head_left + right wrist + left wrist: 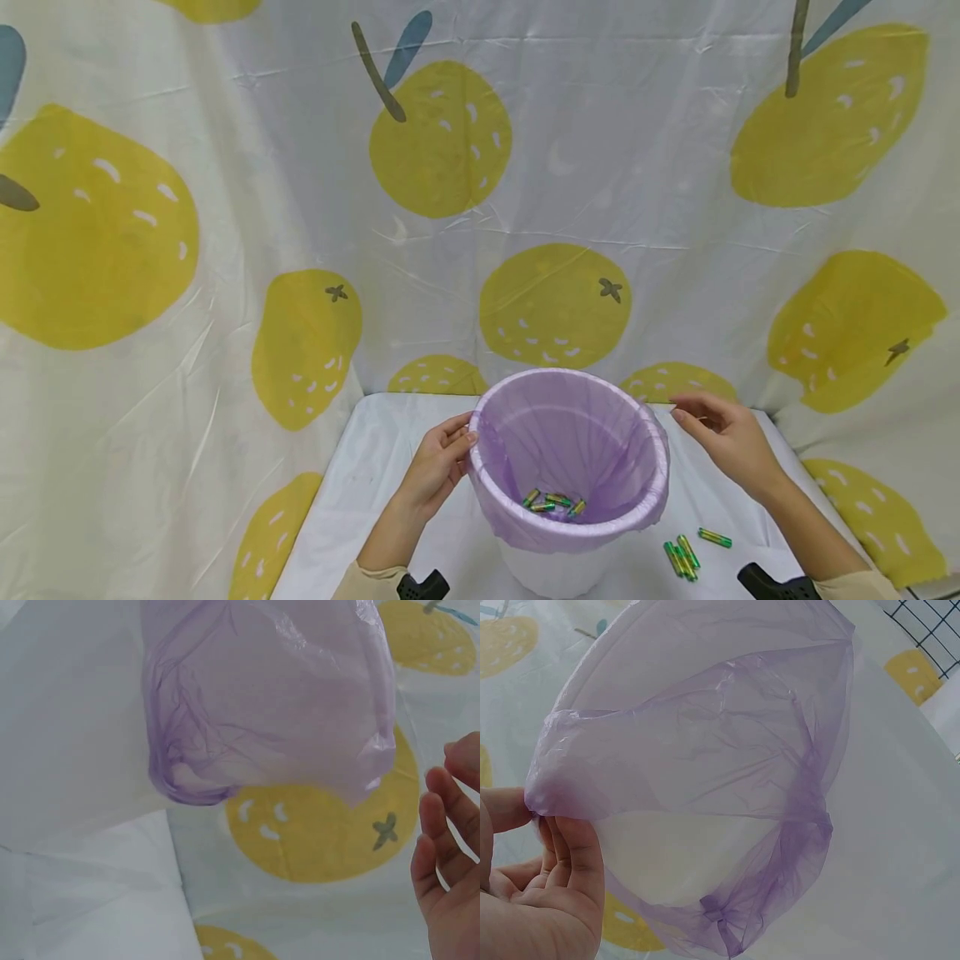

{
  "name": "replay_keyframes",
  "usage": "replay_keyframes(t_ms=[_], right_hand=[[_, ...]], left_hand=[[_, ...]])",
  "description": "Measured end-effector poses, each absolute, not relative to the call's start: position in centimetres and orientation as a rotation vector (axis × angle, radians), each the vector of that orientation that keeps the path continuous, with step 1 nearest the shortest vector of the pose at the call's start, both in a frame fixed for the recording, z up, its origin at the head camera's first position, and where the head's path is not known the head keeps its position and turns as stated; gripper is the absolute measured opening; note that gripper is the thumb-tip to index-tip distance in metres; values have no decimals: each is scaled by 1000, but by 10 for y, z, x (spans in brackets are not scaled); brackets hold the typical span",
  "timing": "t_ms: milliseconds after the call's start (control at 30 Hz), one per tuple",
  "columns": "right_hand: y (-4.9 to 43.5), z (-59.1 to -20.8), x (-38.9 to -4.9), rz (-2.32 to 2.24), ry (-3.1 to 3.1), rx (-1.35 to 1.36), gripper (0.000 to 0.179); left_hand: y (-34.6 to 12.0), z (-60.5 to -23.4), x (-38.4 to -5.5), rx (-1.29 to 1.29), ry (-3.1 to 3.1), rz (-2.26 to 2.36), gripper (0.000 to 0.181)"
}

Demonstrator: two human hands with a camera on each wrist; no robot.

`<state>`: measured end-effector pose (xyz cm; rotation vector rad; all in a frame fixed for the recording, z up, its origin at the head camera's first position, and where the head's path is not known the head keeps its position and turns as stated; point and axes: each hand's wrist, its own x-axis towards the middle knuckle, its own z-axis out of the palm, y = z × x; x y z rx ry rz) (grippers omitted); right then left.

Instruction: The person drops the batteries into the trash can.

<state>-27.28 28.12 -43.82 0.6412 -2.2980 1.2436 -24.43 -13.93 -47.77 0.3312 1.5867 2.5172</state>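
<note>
A white bin (551, 571) stands on the table, lined with a thin purple plastic bag (570, 433) whose top folds down over the rim. My left hand (441, 460) pinches the bag's edge at the left side of the rim; in the left wrist view, the thumb and fingers (574, 847) meet on the purple film. To the right of the rim, my right hand (731, 442) hovers apart from the bag, fingers loosely bent and holding nothing. Several green and gold batteries (557, 499) lie at the bottom inside the bag.
More green and gold batteries (681, 560) lie on the white table (397, 417) to the right of the bin, one apart from the others. A curtain (637, 125) printed with yellow fruit hangs behind and at the sides. A dark wire grid (930, 626) shows in the left wrist view.
</note>
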Motion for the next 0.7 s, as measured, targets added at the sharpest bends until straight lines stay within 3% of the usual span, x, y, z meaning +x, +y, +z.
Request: replay_keyframes(t_ms=[700], right_hand=[[311,-491,-256,1267,-2389,404,19]], left_hand=[[-139,-479,-245,325,1587,2532,51]])
